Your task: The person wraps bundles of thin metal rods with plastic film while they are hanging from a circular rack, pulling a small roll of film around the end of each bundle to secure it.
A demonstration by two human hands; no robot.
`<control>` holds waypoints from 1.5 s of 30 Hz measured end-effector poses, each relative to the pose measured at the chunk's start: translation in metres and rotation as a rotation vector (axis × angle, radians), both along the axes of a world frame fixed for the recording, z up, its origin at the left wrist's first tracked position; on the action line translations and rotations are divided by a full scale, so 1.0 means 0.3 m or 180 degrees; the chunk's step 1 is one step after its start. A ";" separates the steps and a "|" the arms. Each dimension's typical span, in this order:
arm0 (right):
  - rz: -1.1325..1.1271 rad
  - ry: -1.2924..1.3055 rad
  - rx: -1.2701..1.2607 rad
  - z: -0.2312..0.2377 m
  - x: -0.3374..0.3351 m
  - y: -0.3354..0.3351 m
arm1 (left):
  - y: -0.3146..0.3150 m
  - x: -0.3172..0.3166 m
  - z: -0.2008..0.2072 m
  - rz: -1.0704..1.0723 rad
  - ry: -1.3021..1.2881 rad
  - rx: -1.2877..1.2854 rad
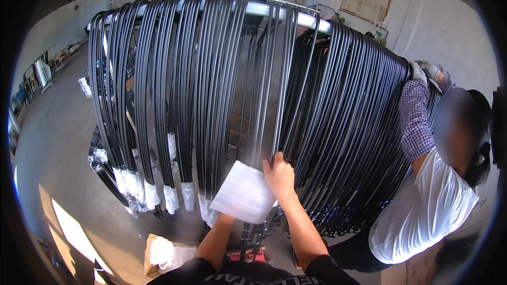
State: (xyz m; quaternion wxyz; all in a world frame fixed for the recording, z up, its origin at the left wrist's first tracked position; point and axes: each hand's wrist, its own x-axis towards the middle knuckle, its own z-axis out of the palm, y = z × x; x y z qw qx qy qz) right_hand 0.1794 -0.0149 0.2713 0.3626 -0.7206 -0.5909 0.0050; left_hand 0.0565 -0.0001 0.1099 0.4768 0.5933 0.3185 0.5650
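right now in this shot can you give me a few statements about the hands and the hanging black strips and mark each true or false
1. The right hand grips black strips hanging from a metal rail. True.
2. The left hand is in plain sight, bare and empty. False: it is hidden behind a white foam sheet that it holds up.
3. Several strips at the left have their lower ends in white wrapping. True.
4. The co-worker at the right is crouched on the floor, touching nothing. False: that person reaches a gloved hand up onto the strips.

Co-worker at right, gloved hand on rack rail; concrete floor.
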 end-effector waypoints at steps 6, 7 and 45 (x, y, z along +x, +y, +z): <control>0.0385 0.0964 0.0448 -0.076 0.024 0.013 | -0.009 0.004 -0.036 0.0429 0.0251 0.0221; 0.0285 0.0976 0.0578 -0.069 0.028 0.023 | -0.006 0.009 -0.041 0.0484 0.0274 0.0269; 0.0011 0.1057 0.1515 0.236 -0.016 0.375 | -0.120 -0.212 0.409 0.0564 -0.0041 -0.0582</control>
